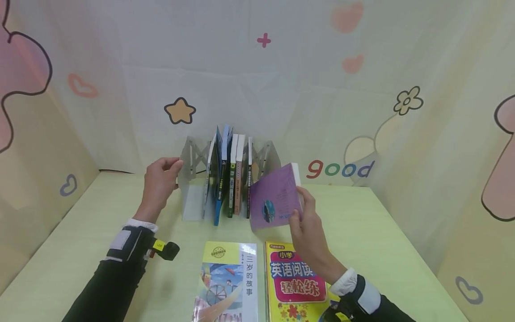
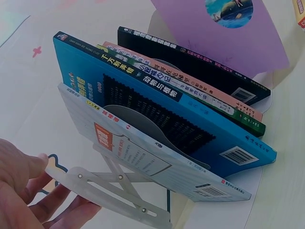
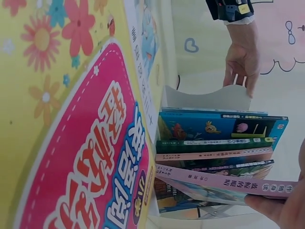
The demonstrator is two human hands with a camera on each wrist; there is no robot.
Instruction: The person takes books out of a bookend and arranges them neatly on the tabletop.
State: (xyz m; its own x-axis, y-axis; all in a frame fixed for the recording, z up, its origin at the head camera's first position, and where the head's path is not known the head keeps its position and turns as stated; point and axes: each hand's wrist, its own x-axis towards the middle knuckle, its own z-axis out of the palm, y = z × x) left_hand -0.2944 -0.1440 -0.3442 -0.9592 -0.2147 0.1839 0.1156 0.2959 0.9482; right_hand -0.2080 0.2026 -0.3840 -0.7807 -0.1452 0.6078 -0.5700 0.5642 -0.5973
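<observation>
Left hand (image 1: 158, 181) gripped the rack's end plate (image 1: 188, 163), fingers curled on its edge. Right hand (image 1: 307, 223) pinched a purple book (image 1: 273, 197) tilted beside the shelved books (image 1: 229, 176).

Flat on the pale green table (image 1: 382, 232): a yellow English reader (image 1: 295, 281), just right of a storybook (image 1: 225, 284). Behind the table, a pastel backdrop (image 1: 281, 89) printed with a star (image 1: 179, 111) and "good" (image 1: 339, 169).
</observation>
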